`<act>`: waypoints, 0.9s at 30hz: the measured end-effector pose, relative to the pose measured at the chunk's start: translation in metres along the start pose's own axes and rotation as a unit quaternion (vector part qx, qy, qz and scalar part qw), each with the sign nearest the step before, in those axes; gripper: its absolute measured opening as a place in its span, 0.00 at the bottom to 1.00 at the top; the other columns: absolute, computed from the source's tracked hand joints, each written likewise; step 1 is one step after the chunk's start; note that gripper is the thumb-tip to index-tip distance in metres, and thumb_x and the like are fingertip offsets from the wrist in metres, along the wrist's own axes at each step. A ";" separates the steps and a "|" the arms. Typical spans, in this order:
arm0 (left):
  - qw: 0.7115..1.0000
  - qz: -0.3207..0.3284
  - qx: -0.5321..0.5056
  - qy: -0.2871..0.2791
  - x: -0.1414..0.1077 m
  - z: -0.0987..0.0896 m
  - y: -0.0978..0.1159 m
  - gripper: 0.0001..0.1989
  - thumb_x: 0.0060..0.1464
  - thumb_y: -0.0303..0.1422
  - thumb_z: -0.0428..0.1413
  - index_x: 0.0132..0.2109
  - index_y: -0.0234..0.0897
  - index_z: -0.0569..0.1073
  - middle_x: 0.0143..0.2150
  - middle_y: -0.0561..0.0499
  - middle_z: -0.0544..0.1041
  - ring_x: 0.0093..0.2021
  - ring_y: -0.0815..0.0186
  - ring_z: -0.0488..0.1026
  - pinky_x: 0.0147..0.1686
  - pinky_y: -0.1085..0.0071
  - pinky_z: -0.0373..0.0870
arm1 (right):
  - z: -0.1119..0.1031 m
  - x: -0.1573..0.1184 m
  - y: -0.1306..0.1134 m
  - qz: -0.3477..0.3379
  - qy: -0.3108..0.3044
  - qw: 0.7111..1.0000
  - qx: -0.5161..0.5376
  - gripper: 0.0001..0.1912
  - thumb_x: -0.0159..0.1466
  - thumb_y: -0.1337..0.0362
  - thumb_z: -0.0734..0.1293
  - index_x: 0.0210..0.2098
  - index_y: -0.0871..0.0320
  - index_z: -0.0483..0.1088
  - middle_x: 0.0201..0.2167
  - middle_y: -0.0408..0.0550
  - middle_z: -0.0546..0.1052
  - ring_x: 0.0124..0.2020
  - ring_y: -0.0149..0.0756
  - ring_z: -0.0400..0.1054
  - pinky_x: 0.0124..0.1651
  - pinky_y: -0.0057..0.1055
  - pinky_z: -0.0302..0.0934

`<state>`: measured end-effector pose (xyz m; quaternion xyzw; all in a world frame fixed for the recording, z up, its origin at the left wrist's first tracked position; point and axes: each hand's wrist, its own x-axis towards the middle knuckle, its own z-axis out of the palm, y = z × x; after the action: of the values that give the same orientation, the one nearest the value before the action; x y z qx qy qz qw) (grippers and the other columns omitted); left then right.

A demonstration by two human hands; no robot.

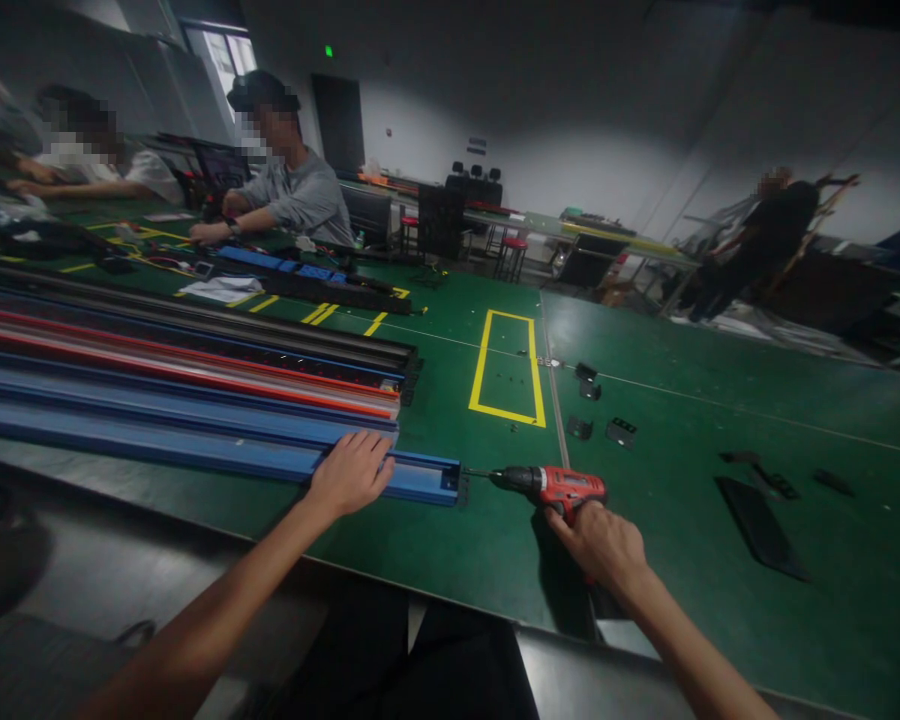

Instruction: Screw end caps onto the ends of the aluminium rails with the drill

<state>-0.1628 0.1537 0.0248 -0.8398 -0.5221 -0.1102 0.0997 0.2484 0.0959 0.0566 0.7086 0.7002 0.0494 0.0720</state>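
My right hand (607,543) is wrapped round the handle of a red and black cordless drill (574,487). The drill lies level, its long bit (482,473) pointing left at the black end cap (463,485) of a blue metal profile (420,480). Whether the tip touches the cap I cannot tell for sure. My left hand (352,472) grips the same profile from above, a little short of that end, fingers bent over its far side. Behind it lie more long profiles, among them an orange-red one (360,397) and a black one (345,342).
The green table (667,540) has a yellow taped rectangle (478,375) beyond the drill. Small black brackets (621,432) and a flat black plate (761,525) lie to the right. Across the table sits a co-worker (300,190); another person (765,235) stands at the far right.
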 end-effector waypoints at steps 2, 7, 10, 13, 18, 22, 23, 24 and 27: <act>1.000 -0.001 0.002 0.000 0.000 0.000 0.000 0.20 0.69 0.35 0.45 0.54 0.29 0.76 0.45 0.38 0.78 0.47 0.49 0.72 0.48 0.53 0.67 | -0.003 -0.002 -0.006 0.017 -0.021 1.000 -0.007 0.31 0.71 0.42 0.58 0.45 0.64 0.76 0.36 0.66 0.80 0.38 0.53 0.79 0.35 0.39 0.68; 1.000 -0.007 -0.017 0.009 0.000 0.000 0.000 0.19 0.69 0.36 0.44 0.53 0.31 0.76 0.45 0.39 0.78 0.47 0.50 0.73 0.49 0.54 0.67 | -0.008 -0.009 -0.015 0.114 -0.043 0.992 0.036 0.35 0.71 0.41 0.57 0.48 0.70 0.71 0.42 0.69 0.79 0.42 0.55 0.79 0.41 0.42 0.69; 0.999 -0.006 -0.029 0.014 -0.001 0.002 -0.001 0.19 0.69 0.36 0.45 0.53 0.32 0.76 0.45 0.39 0.78 0.47 0.50 0.73 0.49 0.54 0.67 | -0.007 -0.011 -0.012 0.116 -0.046 0.989 0.074 0.33 0.71 0.41 0.56 0.48 0.67 0.72 0.44 0.68 0.79 0.47 0.56 0.77 0.47 0.42 0.68; 0.999 -0.007 -0.037 0.021 -0.001 0.003 -0.002 0.19 0.68 0.36 0.45 0.53 0.32 0.77 0.45 0.38 0.79 0.47 0.49 0.73 0.49 0.53 0.68 | -0.007 -0.010 -0.011 0.111 -0.044 0.990 0.081 0.31 0.70 0.43 0.58 0.47 0.68 0.72 0.46 0.69 0.79 0.50 0.59 0.75 0.50 0.44 0.66; 1.000 -0.002 -0.022 0.012 -0.001 0.001 -0.002 0.19 0.69 0.36 0.45 0.53 0.31 0.76 0.46 0.38 0.78 0.47 0.49 0.72 0.48 0.53 0.68 | -0.008 -0.011 -0.016 0.127 -0.042 0.988 0.075 0.27 0.70 0.46 0.59 0.45 0.67 0.71 0.44 0.70 0.79 0.49 0.58 0.74 0.49 0.42 0.65; 1.000 -0.002 -0.020 0.015 -0.002 0.001 -0.001 0.18 0.68 0.35 0.46 0.52 0.32 0.76 0.45 0.39 0.78 0.47 0.50 0.73 0.48 0.53 0.68 | -0.005 -0.013 -0.016 0.094 -0.035 0.993 0.055 0.24 0.72 0.48 0.59 0.45 0.66 0.71 0.42 0.68 0.78 0.47 0.56 0.75 0.48 0.40 0.64; 1.000 -0.001 -0.017 0.017 -0.002 0.001 -0.001 0.18 0.68 0.35 0.46 0.52 0.32 0.76 0.45 0.39 0.78 0.47 0.50 0.73 0.48 0.53 0.68 | -0.003 -0.014 -0.016 0.085 -0.029 0.995 0.048 0.24 0.72 0.49 0.59 0.45 0.65 0.71 0.42 0.68 0.78 0.46 0.56 0.75 0.48 0.40 0.64; 1.000 0.001 -0.013 0.018 -0.002 0.001 -0.001 0.18 0.68 0.35 0.46 0.52 0.31 0.76 0.45 0.39 0.78 0.47 0.49 0.73 0.48 0.53 0.68 | -0.001 -0.014 -0.015 0.079 -0.023 0.996 0.043 0.23 0.72 0.49 0.58 0.44 0.65 0.71 0.41 0.68 0.78 0.46 0.55 0.75 0.47 0.40 0.64; 1.000 0.004 0.002 0.018 -0.002 0.002 -0.001 0.18 0.69 0.35 0.46 0.52 0.31 0.76 0.45 0.39 0.78 0.46 0.50 0.73 0.47 0.53 0.68 | 0.002 -0.015 -0.013 0.068 -0.007 0.997 0.041 0.23 0.72 0.49 0.58 0.44 0.64 0.71 0.39 0.68 0.78 0.44 0.55 0.75 0.47 0.40 0.64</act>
<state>-0.1640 0.1529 0.0223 -0.8396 -0.5169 -0.1242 0.1116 0.2357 0.0812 0.0527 0.7575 0.6510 0.0206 0.0446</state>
